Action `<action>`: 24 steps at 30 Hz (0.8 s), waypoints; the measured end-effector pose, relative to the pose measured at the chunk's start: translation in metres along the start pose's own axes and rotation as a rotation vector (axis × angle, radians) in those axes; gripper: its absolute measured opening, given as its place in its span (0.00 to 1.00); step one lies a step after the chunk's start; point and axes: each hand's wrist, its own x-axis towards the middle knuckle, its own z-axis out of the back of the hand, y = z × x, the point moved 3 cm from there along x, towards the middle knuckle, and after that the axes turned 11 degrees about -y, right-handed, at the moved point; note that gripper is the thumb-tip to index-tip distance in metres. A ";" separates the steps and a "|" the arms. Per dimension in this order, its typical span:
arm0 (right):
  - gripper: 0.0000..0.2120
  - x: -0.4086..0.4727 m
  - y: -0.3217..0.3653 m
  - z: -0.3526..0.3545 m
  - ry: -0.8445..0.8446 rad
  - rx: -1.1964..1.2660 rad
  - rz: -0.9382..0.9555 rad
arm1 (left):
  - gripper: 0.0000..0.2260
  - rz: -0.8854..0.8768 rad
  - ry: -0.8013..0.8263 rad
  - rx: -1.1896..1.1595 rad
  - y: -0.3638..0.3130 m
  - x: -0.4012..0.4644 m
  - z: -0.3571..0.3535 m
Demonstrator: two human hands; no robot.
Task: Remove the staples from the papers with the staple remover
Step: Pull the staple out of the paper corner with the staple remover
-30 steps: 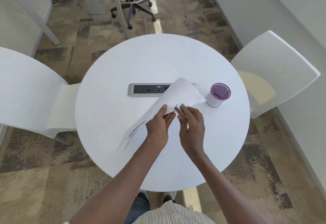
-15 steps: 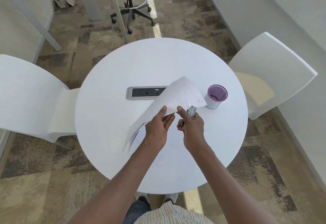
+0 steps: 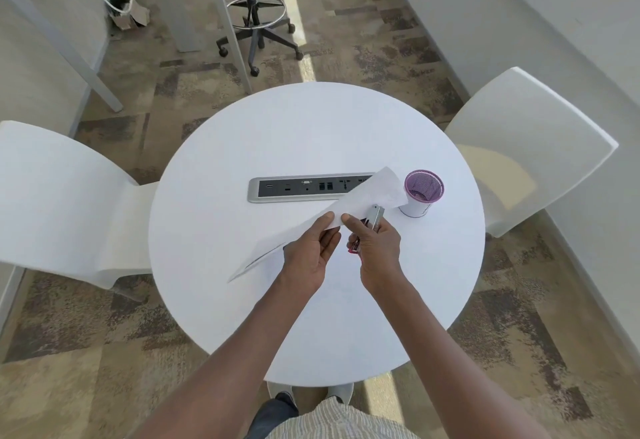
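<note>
Two bare hands meet above the round white table (image 3: 207,231). Left hand (image 3: 308,248) pinches the thin white stapled papers (image 3: 360,196), lifted and seen nearly edge-on, staple hidden. Right hand (image 3: 377,248) closes round the silver-and-pink staple remover (image 3: 375,217), mostly covered. No writing readable. Purple mesh cup (image 3: 423,193) stands just beside.

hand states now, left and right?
Left hand: closed, pinching the papers.
Right hand: closed around the staple remover.
</note>
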 end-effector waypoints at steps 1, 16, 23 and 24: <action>0.10 0.000 0.000 0.000 -0.001 -0.007 0.015 | 0.08 -0.005 -0.004 -0.004 0.000 -0.001 0.000; 0.09 -0.002 0.006 -0.001 -0.081 0.001 -0.034 | 0.23 0.038 0.107 0.125 -0.008 -0.004 0.006; 0.07 -0.009 0.012 -0.006 -0.073 0.084 -0.138 | 0.10 -0.998 0.006 0.901 -0.028 -0.024 0.024; 0.08 -0.011 0.014 -0.008 -0.071 0.096 -0.151 | 0.09 -1.145 0.011 0.942 -0.030 -0.028 0.024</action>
